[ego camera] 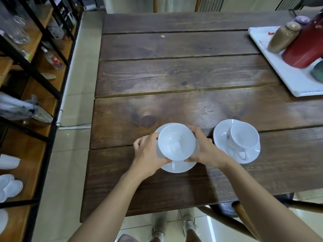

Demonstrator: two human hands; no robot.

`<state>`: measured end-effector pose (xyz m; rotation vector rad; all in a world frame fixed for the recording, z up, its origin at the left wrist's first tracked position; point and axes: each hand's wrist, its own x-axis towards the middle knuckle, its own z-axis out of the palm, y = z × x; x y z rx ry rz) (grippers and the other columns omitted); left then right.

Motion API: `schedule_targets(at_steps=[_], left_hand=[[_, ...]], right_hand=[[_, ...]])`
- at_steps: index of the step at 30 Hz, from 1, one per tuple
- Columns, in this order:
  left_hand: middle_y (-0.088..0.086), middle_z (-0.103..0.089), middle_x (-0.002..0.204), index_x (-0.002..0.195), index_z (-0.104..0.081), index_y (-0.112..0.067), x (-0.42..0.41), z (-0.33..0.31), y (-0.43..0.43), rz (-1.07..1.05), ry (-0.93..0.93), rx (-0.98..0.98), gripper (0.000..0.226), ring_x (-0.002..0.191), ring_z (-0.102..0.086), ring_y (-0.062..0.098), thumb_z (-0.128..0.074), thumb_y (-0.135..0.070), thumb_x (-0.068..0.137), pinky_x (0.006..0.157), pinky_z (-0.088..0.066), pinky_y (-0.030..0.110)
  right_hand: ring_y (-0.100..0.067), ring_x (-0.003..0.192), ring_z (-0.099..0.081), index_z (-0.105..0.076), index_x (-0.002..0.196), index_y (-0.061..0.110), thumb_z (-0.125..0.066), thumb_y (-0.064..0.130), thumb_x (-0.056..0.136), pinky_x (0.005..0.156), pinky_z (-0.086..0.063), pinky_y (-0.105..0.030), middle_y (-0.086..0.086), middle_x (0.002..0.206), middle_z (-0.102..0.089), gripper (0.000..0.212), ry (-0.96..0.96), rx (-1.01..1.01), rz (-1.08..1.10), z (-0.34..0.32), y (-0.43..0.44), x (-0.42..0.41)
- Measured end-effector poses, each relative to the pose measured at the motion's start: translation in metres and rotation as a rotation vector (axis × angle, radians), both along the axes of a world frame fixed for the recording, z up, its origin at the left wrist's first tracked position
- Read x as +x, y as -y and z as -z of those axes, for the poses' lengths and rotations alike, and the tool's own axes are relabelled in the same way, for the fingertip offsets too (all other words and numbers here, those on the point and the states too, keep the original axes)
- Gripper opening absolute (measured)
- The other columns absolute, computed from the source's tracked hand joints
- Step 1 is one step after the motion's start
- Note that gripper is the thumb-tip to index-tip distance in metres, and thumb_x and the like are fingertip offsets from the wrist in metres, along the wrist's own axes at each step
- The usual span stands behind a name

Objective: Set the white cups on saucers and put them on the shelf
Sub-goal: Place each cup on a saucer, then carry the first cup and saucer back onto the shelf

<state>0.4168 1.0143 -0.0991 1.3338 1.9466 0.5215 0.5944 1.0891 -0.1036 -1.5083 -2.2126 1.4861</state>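
Note:
A white cup (176, 141) stands on a white saucer (180, 167) near the front of the dark wooden table (174, 74). My left hand (148, 152) grips the set from its left side and my right hand (203, 148) from its right; the fingers hide the saucer's side rims. The cup's handle points toward me. To the right, a second white cup (243, 135) with a printed logo sits on its own saucer (220, 131), untouched. The wooden shelf unit (35, 105) with a black frame runs along the left.
A white tray (288, 75) at the table's far right carries a red bottle (304, 48) and a tan bottle (282, 39). The shelf holds glasses (19, 30), a small bottle (52, 58) and white dishes (8, 186). A wooden chair (239, 213) stands at the near right edge.

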Motion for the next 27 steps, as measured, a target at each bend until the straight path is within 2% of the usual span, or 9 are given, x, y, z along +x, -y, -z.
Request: schedule_targets(at_steps=[3,5,7,9,12,14,16,20,27], left_hand=[[-0.007,-0.030,0.141,0.138,-0.027,-0.030,-0.012,0.002,0.002,0.124,-0.037,-0.024,0.080,0.136,-0.014,0.015,-0.074,-0.029,0.073,0.113,-0.009,0.034],[-0.007,-0.023,0.147,0.140,-0.026,-0.028,-0.022,0.005,0.005,0.149,-0.048,-0.047,0.073,0.138,-0.011,0.016,-0.068,-0.023,0.081,0.114,-0.011,0.035],[-0.001,-0.032,0.145,0.135,-0.035,-0.022,-0.028,0.008,0.005,-0.022,-0.002,0.040,0.055,0.136,-0.025,0.018,-0.062,-0.019,0.087,0.110,-0.024,0.036],[0.002,-0.042,0.139,0.131,-0.039,-0.017,-0.028,0.006,0.000,-0.308,0.185,0.079,0.051,0.126,-0.041,0.017,-0.061,-0.030,0.088,0.097,-0.038,0.031],[0.003,-0.040,0.141,0.143,-0.024,-0.020,-0.018,0.000,-0.008,-0.496,0.512,-0.096,0.082,0.116,-0.047,0.017,-0.061,-0.055,0.080,0.087,-0.052,0.039],[0.002,-0.036,0.143,0.146,-0.015,-0.022,-0.008,-0.002,-0.012,-0.471,0.578,-0.220,0.090,0.112,-0.046,0.020,-0.059,-0.060,0.078,0.075,-0.057,0.043],[0.002,-0.037,0.141,0.144,-0.022,-0.019,-0.002,0.002,-0.015,-0.463,0.547,-0.263,0.087,0.116,-0.049,0.024,-0.061,-0.059,0.077,0.072,-0.058,0.044],[0.007,-0.058,0.123,0.123,-0.051,-0.012,-0.002,0.009,-0.016,-0.457,0.542,-0.241,0.058,0.106,-0.058,0.025,-0.067,-0.045,0.078,0.069,-0.060,0.041],[-0.007,-0.045,0.107,0.119,-0.028,-0.026,-0.004,-0.015,0.009,-0.525,0.686,-0.145,0.058,0.099,-0.053,0.014,-0.067,-0.041,0.080,0.075,-0.057,0.038]], right_hand=[[-0.018,0.127,-0.035,-0.027,0.135,0.037,-0.059,0.016,0.058,0.110,-0.027,-0.047,0.013,0.132,-0.040,0.086,0.014,0.075,-0.007,0.000,0.000,0.005],[-0.012,0.118,-0.044,-0.039,0.125,0.031,-0.054,0.013,0.060,0.100,-0.041,-0.028,0.017,0.120,-0.046,0.068,-0.098,0.071,0.117,-0.008,0.004,0.006],[-0.008,0.106,-0.054,-0.049,0.109,0.022,-0.056,0.003,0.075,0.079,-0.046,-0.010,0.014,0.107,-0.054,0.039,-0.246,0.038,0.338,-0.015,0.009,0.004],[-0.020,0.106,-0.057,-0.052,0.108,0.008,-0.057,0.014,0.087,0.080,-0.048,-0.022,0.002,0.101,-0.059,0.022,-0.264,0.026,0.536,-0.009,0.012,0.001],[-0.018,0.094,-0.057,-0.052,0.106,0.011,-0.057,0.053,0.083,0.076,-0.044,-0.030,0.007,0.094,-0.058,0.049,-0.194,-0.105,0.608,0.003,0.012,-0.002],[-0.016,0.092,-0.059,-0.056,0.110,0.014,-0.056,0.061,0.079,0.069,-0.050,-0.031,0.004,0.101,-0.062,0.057,-0.173,-0.221,0.599,0.004,0.012,-0.004],[-0.019,0.096,-0.061,-0.059,0.114,0.016,-0.057,0.063,0.076,0.062,-0.050,-0.031,0.001,0.108,-0.065,0.061,-0.155,-0.313,0.588,0.007,0.010,-0.007],[-0.018,0.101,-0.061,-0.053,0.119,0.015,-0.069,0.054,0.064,0.069,-0.051,-0.031,-0.004,0.116,-0.063,0.069,-0.214,-0.322,0.596,0.011,0.014,-0.014],[-0.019,0.093,-0.060,-0.033,0.119,0.015,-0.066,0.025,0.082,0.064,-0.049,-0.032,-0.002,0.108,-0.055,0.050,-0.401,-0.391,0.572,-0.010,0.019,-0.027]])
